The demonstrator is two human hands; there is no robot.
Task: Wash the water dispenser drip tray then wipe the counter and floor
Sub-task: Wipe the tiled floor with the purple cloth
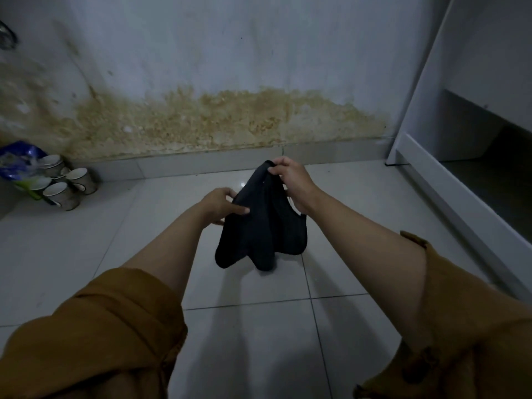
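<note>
A dark grey cloth [260, 228] hangs in front of me above the white tiled floor [359, 214], its lower folds close to the tiles. My right hand [293, 182] pinches its top edge and holds it up. My left hand [223, 205] grips the cloth's left side a little lower, fingers reaching across the fabric. Both forearms are bare, with mustard sleeves rolled up. The drip tray and the counter are out of sight.
Several paper cups [67, 182] lie on the floor at the left beside a blue and green plastic pack [20, 162]. The wall [230, 119] ahead is stained brown near its base. A white cabinet frame [449, 174] with an open lower bay stands on the right.
</note>
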